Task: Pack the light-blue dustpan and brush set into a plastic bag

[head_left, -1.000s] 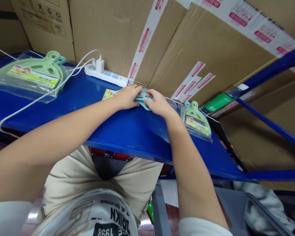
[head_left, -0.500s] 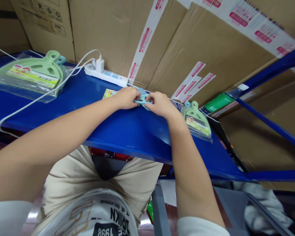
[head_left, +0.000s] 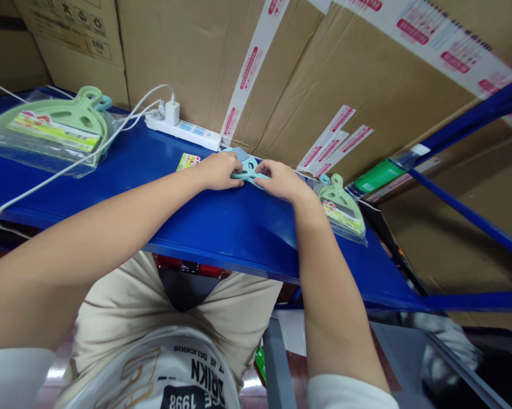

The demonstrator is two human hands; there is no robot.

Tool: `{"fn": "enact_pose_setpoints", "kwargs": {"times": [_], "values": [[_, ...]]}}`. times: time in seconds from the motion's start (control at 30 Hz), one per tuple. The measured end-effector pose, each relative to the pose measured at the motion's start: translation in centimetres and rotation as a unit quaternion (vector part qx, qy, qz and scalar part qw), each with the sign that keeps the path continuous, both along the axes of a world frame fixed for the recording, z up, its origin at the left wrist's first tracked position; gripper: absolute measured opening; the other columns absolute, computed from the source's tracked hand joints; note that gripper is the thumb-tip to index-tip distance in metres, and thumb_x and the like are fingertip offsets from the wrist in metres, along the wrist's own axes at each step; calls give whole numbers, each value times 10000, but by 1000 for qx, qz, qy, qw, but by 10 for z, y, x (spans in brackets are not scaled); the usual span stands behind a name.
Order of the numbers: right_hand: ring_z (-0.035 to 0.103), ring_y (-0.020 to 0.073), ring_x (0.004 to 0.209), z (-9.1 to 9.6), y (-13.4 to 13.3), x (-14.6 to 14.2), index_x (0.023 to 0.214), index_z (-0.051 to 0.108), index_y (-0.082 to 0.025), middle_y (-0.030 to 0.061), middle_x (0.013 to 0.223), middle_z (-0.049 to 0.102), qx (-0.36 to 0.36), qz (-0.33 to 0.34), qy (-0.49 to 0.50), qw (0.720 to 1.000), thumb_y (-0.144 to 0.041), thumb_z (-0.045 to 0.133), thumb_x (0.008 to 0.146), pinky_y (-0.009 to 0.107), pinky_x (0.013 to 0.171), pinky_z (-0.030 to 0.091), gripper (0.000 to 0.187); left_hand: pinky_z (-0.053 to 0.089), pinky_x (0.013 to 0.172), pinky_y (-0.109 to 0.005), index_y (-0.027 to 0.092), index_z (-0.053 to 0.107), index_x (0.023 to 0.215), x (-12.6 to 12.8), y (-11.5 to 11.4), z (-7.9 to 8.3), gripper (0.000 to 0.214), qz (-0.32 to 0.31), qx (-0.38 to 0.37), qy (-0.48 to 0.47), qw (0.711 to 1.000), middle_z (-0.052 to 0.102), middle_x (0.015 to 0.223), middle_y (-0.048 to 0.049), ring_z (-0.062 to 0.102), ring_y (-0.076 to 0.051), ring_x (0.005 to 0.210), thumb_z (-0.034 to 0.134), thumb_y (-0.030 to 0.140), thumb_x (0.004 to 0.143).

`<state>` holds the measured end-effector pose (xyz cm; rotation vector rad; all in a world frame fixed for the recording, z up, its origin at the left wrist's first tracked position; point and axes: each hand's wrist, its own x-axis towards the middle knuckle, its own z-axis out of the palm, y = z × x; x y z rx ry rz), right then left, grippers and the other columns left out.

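Both my hands meet on a small light-blue plastic brush-and-dustpan piece (head_left: 248,168) lying on the blue shelf (head_left: 221,221), close to the cardboard boxes. My left hand (head_left: 219,170) curls over its left side with fingers closed on it. My right hand (head_left: 281,180) pinches its right end. A small colourful label card (head_left: 187,162) lies just left of my left hand. A bagged green mini dustpan set (head_left: 340,208) rests right beside my right wrist.
A larger stack of bagged green dustpan sets (head_left: 53,128) sits at the shelf's far left. A white power strip (head_left: 183,129) with a plugged charger and cables runs along the back. Taped cardboard boxes (head_left: 324,74) wall the rear. A blue diagonal brace (head_left: 469,213) crosses at right.
The blue piece has been turned and pulled up slightly between my hands, its bristled end now showing towards the boxes. My right hand shifted a little right. The view drifted slightly.
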<state>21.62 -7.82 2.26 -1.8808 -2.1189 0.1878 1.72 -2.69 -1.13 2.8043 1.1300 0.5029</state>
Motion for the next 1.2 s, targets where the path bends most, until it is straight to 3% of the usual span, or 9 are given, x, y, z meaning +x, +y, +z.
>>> {"fn": "enact_pose_setpoints", "kwargs": {"times": [0.13,0.3,0.53,0.63,0.87,1.0,1.07,1.13,1.2], "values": [[676,209,834,-4,5,7,960,713,-215,33,929,726,-34,-4,59,998,-148,755,860,395,877,594,128,551,960,-344,252,849,1137,1,-1,0,267,8,5,11,1000,765,1093,-74,740,-289,1129,718,378,941],[565,135,603,-7,5,3,835,616,-231,-40,695,581,-76,-24,188,979,-99,774,879,270,549,565,211,548,930,-367,205,845,1098,2,-2,1,255,25,-4,22,999,772,1112,-109,752,-305,1080,715,361,944],[548,109,482,-1,-4,-20,736,535,-229,-26,560,557,-130,-171,269,939,-216,656,1089,182,389,414,373,526,858,-342,217,826,1033,2,-4,3,213,26,15,47,998,783,1068,-82,754,-274,1005,702,374,959],[484,71,392,-2,-4,-21,678,581,-202,-13,497,564,-170,-173,307,920,-243,625,1122,145,361,387,448,515,837,-341,214,828,1046,2,-4,4,218,21,16,48,999,783,1064,-82,756,-274,1002,697,365,960],[459,48,385,-3,-3,-24,725,613,-183,0,538,605,-216,-162,439,857,-154,607,1112,107,306,306,388,511,880,-349,216,830,1019,2,-2,1,185,-3,6,38,999,782,1040,-87,750,-287,1042,698,327,954],[413,19,404,4,-3,-15,721,586,-175,-4,637,625,-221,-131,472,843,-110,671,1067,98,322,249,362,510,996,-397,229,804,1088,-3,1,7,204,-22,3,-55,998,766,1144,-94,710,-311,1168,725,368,960],[409,13,414,9,-5,-7,720,597,-169,-7,662,636,-200,-102,466,856,-117,700,1054,98,335,247,353,483,1098,-440,252,771,1176,-11,4,17,248,18,28,-148,988,746,1233,-99,655,-323,1279,712,414,997],[418,17,433,14,-8,2,726,617,-164,1,693,665,-171,-81,448,874,-120,691,1058,109,347,254,344,439,1179,-463,250,720,1255,-23,8,28,293,109,41,-237,964,715,1323,-108,595,-325,1361,669,454,1050],[421,23,452,18,-11,9,720,623,-163,8,716,685,-149,-62,433,887,-116,661,1068,124,362,256,353,440,1187,-461,206,679,1283,-34,14,36,393,180,-6,-294,939,713,1309,-118,588,-327,1359,676,529,1058]]}}
